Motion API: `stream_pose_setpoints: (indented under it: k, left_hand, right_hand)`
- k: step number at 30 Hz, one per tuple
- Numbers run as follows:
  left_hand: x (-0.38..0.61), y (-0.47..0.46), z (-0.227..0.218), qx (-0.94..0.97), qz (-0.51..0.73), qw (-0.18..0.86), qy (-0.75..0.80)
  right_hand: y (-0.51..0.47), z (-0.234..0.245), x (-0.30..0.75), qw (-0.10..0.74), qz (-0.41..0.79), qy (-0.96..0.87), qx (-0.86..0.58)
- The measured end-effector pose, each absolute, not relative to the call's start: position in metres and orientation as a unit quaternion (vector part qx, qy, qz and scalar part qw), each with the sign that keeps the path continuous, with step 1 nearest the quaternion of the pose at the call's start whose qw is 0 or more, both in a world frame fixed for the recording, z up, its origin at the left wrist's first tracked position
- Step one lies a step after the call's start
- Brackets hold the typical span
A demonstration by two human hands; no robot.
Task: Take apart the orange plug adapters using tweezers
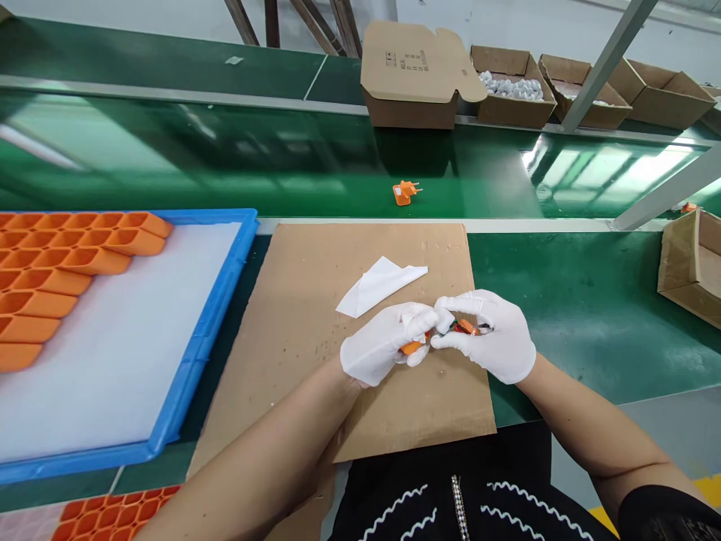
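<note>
Gloved left hand and right hand hold orange parts; from them, white cloth: ten o'clock; blue tray: nine.

White wall. Green surface, glossy toward the back, bright reflections there. Raised green shelf behind, metal-edged. Grey post slanting, right. Brown beams beyond. Floor grey, yellow marking lower right.

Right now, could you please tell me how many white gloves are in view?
2: one covers the left hand, which grips an orange piece; the other covers the right hand, close beside it. Both are above the cardboard sheet.
</note>
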State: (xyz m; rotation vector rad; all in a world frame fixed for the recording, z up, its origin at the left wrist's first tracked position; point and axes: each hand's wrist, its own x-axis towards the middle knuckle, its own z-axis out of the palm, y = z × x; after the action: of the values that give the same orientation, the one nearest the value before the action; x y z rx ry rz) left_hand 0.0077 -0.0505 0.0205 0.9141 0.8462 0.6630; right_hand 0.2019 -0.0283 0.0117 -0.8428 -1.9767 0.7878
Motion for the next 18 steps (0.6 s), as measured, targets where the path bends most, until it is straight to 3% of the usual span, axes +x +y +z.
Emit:
stream_pose_setpoints:
  k: [3,12,15,18]
  left_hand:
    - [0.007,-0.048,0.023,0.42,0.306,0.748,0.414]
    - [0.001,-0.05,0.012,0.402,0.283,0.776,0.395]
    - [0.001,-0.05,0.008,0.435,0.286,0.762,0.386]
    - [0.0,-0.049,0.006,0.501,0.349,0.679,0.408]
  right_hand:
    - [-0.027,0.015,0.202,0.434,0.348,-0.764,-0.327]
    - [-0.019,0.033,0.214,0.307,0.556,-0.681,-0.363]
    - [-0.018,0.032,0.213,0.336,0.566,-0.657,-0.366]
    - [-0.019,0.026,0.213,0.404,0.541,-0.641,-0.365]
